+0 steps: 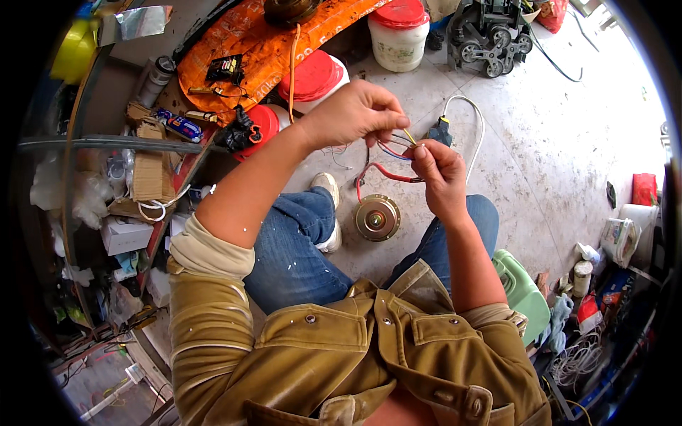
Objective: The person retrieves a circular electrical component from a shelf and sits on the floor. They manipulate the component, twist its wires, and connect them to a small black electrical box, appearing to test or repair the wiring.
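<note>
Both my hands are raised in front of me, fingers closed on thin coloured wires. My left hand [355, 113] pinches a yellow wire [409, 136] near its end. My right hand [442, 174] grips the wires, thumb against fingertips; blue, red and grey strands arch between the two hands. A blue wire [393, 153] bows out below the others. From my right hand a red-sleeved cable [389, 172] curves down toward a round, brass-coloured motor [377, 217] on the floor between my legs. The exact wire ends inside my fingers are hidden.
A black plug-like device [440, 130] with a white cord lies just beyond my right hand. White buckets with red lids [312, 74] and an orange sack [270, 53] stand ahead. Cluttered shelving [128, 145] is at left; a green jerrycan [522, 287] sits by my right arm.
</note>
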